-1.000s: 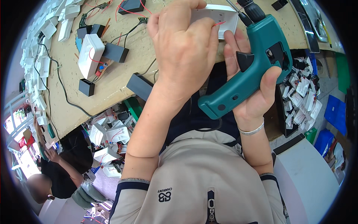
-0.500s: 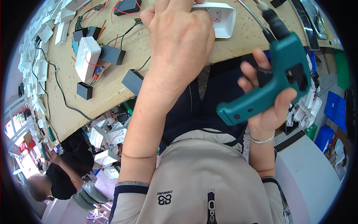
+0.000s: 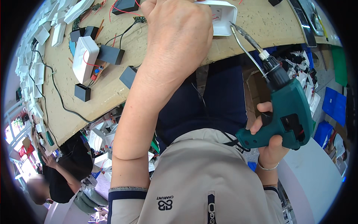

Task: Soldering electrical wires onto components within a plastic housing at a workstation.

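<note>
My right hand (image 3: 266,128) is closed round the handle of a green soldering gun (image 3: 292,104), one finger at its trigger. Its metal tip and thin curved feed tube point up and left, their ends close to the right rim of a white plastic case (image 3: 225,26). Whether they touch the rim I cannot tell. Inside the case are small fittings and red wire ends. My left hand (image 3: 179,30) is closed at the case's left side, back of the hand up; its fingertips are mostly hidden.
Left on the worktable (image 3: 130,44) lie a second white case (image 3: 85,59), black boxes (image 3: 111,55), a small open black box (image 3: 82,92) and a circuit board with wires (image 3: 140,19). White cases (image 3: 39,71) pile up at the far left. A person (image 3: 63,179) sits at lower left.
The soldering gun has swung more upright and moved down and right with my right hand, its tip now fully in view beside the case. My left hand has barely shifted.
</note>
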The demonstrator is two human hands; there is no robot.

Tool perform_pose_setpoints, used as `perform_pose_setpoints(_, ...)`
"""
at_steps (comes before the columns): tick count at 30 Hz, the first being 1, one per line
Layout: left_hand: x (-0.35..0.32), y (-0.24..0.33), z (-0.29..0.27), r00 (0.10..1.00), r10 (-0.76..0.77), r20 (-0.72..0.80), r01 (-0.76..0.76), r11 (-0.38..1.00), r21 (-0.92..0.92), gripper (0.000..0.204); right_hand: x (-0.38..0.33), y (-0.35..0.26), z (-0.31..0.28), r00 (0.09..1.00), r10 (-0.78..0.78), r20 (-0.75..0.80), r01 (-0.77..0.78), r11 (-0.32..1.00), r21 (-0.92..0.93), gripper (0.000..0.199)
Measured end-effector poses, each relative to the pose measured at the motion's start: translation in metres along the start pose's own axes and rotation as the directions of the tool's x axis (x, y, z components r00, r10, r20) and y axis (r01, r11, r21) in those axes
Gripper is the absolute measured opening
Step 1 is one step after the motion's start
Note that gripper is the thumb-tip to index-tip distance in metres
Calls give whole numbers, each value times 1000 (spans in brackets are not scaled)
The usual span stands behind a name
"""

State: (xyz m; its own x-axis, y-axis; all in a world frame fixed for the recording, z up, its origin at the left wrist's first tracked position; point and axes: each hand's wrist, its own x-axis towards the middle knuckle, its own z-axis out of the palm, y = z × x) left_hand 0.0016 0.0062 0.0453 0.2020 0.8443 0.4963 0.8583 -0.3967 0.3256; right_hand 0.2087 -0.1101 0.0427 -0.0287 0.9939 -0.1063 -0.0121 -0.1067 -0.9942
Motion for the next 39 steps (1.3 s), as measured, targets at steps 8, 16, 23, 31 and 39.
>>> perform_pose_setpoints(8,-1,-2,2,1000,16,-26,-16,1000,-15,5,-1,-2,18,1000,5,-21,-6,999,-32,76)
perform_pose_setpoints(16,-1,-3,3,999,12,-36,-12,1000,-5,6,2,-6,25,999,37,1,-37,997,-65,73)
perform_pose_setpoints(23,-1,-4,2,999,25,-24,-25,1000,0,7,4,-7,29,999,10,-40,-15,991,-130,72)
perform_pose_setpoints(31,-1,-4,3,999,18,-35,-18,1000,-4,7,4,-10,28,998,33,-52,-40,987,-157,68)
perform_pose_setpoints(39,-2,-5,4,998,45,-48,-43,999,33,7,4,-13,30,998,6,-61,-16,986,-168,65)
